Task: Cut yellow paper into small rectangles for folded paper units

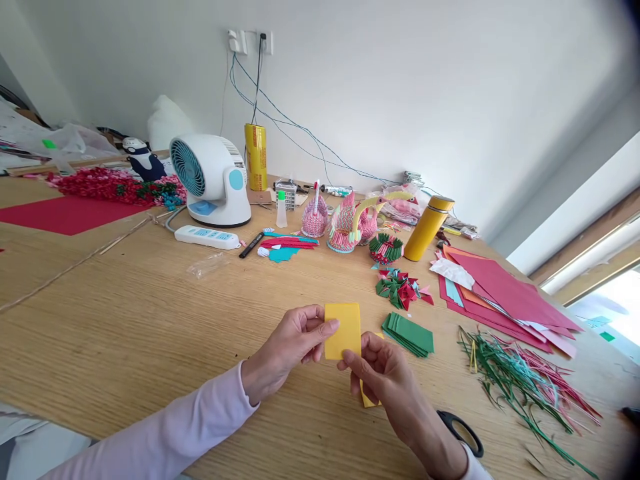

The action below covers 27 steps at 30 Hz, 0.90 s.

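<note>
At the left of the grip, the person's left hand (287, 343) pinches the left edge of a yellow paper rectangle (343, 323), its thumb laid flat on the near face and its fingers curled behind. The rectangle stands directly between the two hands, raised in front of the tabletop, its long axis running up and down and its broad face toward the wearer; whether it is one layer or several cannot be told. Just past its lower right corner, more yellow paper (369, 398) shows partly hidden behind the right hand (393, 383), which pinches that corner between thumb and fingers. Both hands touch the rectangle, so neither is nearer: the left has the side edge, the right sits lower. Right of the grip and slightly beyond it lies a fanned green paper stack (409, 335), with cut paper strips (530, 380) farther out to the right.
</note>
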Each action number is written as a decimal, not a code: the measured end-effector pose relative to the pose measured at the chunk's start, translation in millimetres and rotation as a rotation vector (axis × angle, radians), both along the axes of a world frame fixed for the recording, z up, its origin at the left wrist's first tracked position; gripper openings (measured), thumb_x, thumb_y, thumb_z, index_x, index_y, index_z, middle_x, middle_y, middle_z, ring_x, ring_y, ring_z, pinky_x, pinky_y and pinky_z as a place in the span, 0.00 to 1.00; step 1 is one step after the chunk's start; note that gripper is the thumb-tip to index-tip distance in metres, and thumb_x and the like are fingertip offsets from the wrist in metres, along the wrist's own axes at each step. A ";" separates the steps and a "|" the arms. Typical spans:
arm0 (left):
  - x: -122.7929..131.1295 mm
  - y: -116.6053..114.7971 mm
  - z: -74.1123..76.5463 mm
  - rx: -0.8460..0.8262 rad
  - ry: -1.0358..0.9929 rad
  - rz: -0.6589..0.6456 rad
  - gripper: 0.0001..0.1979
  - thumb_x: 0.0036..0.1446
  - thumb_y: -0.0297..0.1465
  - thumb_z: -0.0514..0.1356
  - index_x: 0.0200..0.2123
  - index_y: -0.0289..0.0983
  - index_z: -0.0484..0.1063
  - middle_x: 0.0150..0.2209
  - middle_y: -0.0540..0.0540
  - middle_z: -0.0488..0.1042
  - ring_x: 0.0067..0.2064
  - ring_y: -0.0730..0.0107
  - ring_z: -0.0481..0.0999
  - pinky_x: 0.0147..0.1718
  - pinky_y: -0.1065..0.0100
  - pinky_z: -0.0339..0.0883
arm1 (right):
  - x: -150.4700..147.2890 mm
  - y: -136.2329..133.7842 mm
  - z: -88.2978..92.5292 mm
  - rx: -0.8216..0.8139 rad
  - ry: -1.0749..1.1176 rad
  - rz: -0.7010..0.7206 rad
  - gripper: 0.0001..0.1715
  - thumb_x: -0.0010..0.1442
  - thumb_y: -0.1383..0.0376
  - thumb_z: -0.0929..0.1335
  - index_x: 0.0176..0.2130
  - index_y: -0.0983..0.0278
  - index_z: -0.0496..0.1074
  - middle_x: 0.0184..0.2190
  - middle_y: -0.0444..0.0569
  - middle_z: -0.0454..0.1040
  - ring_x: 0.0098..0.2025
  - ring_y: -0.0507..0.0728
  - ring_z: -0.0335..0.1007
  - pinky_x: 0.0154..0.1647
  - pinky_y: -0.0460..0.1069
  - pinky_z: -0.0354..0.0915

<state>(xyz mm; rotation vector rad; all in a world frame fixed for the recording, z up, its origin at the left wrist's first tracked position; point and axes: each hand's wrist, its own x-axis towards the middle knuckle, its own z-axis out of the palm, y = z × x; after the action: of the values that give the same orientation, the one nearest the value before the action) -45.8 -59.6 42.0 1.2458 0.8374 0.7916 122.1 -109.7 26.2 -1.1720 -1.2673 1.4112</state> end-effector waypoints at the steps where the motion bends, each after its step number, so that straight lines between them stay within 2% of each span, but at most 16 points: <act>1: -0.4 0.9 -0.1 0.000 -0.002 -0.005 0.16 0.55 0.41 0.59 0.36 0.33 0.69 0.22 0.55 0.64 0.18 0.85 0.56 0.17 0.78 0.45 | -1.2 -0.1 1.0 0.000 -0.022 0.016 0.18 0.55 0.53 0.70 0.29 0.66 0.67 0.16 0.39 0.66 0.15 0.45 0.54 0.14 0.40 0.47; 5: -1.0 2.2 -1.0 0.002 -0.008 -0.009 0.15 0.56 0.41 0.59 0.36 0.33 0.69 0.22 0.55 0.64 0.18 0.85 0.55 0.17 0.78 0.44 | -3.7 -0.2 4.0 0.016 -0.074 0.027 0.20 0.56 0.52 0.69 0.28 0.66 0.68 0.16 0.39 0.65 0.16 0.45 0.55 0.15 0.41 0.48; 13: -1.6 -0.7 -1.0 0.007 0.007 -0.023 0.13 0.58 0.40 0.57 0.34 0.34 0.67 0.16 0.57 0.62 0.17 0.83 0.57 0.17 0.79 0.46 | 3.2 -1.7 2.0 0.071 -0.052 -0.117 0.18 0.59 0.51 0.66 0.31 0.64 0.65 0.16 0.38 0.65 0.16 0.45 0.49 0.16 0.41 0.46; 15: -2.2 -0.1 -1.7 0.042 0.043 -0.018 0.14 0.59 0.40 0.56 0.33 0.34 0.66 0.15 0.56 0.63 0.16 0.82 0.58 0.17 0.78 0.47 | 4.7 -0.3 1.8 0.068 -0.071 -0.120 0.18 0.59 0.52 0.66 0.30 0.64 0.65 0.16 0.39 0.65 0.16 0.46 0.51 0.17 0.42 0.48; 17: -3.6 1.5 -1.5 0.099 0.096 -0.023 0.14 0.59 0.41 0.55 0.32 0.34 0.66 0.15 0.55 0.64 0.16 0.81 0.59 0.17 0.77 0.48 | 7.1 2.1 1.2 0.084 -0.126 -0.104 0.17 0.59 0.52 0.67 0.30 0.64 0.66 0.19 0.41 0.68 0.19 0.48 0.58 0.19 0.43 0.53; 20: -6.7 3.4 4.6 0.251 0.245 -0.102 0.14 0.60 0.40 0.53 0.30 0.35 0.65 0.17 0.54 0.66 0.17 0.78 0.64 0.18 0.76 0.51 | 12.5 6.0 0.9 0.226 -0.288 -0.135 0.14 0.58 0.56 0.68 0.39 0.63 0.70 0.33 0.49 0.74 0.33 0.54 0.68 0.27 0.46 0.59; 22: -8.4 3.0 13.0 0.432 0.423 -0.178 0.15 0.61 0.38 0.52 0.26 0.35 0.65 0.18 0.54 0.65 0.18 0.77 0.64 0.20 0.75 0.51 | 15.7 7.3 2.1 0.375 -0.406 -0.191 0.19 0.57 0.60 0.69 0.49 0.61 0.68 0.40 0.50 0.74 0.39 0.56 0.68 0.31 0.47 0.60; 23: -9.0 2.3 17.5 0.545 0.517 -0.202 0.15 0.61 0.36 0.52 0.24 0.35 0.65 0.17 0.54 0.64 0.19 0.78 0.63 0.21 0.74 0.51 | 16.6 7.4 3.1 0.437 -0.459 -0.205 0.20 0.57 0.62 0.69 0.50 0.60 0.68 0.40 0.49 0.75 0.39 0.56 0.68 0.32 0.47 0.60; 25: -9.8 0.7 24.9 0.757 0.659 -0.209 0.14 0.60 0.33 0.53 0.24 0.35 0.68 0.18 0.53 0.64 0.21 0.77 0.61 0.23 0.73 0.49 | 16.6 6.6 5.1 0.509 -0.540 -0.195 0.12 0.57 0.64 0.68 0.44 0.60 0.72 0.34 0.47 0.75 0.34 0.55 0.67 0.32 0.48 0.59; 27: -11.2 0.1 27.0 0.853 0.717 -0.158 0.10 0.59 0.33 0.54 0.29 0.37 0.71 0.22 0.53 0.67 0.24 0.77 0.62 0.24 0.73 0.49 | 15.1 5.4 5.9 0.494 -0.578 -0.174 0.05 0.58 0.63 0.67 0.34 0.62 0.74 0.27 0.45 0.74 0.28 0.54 0.64 0.29 0.48 0.58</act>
<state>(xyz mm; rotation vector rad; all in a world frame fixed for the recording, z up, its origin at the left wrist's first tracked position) -57.0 -59.6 69.1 2.4126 0.9733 0.5728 137.2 -104.3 32.1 -1.3347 -1.7324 0.5807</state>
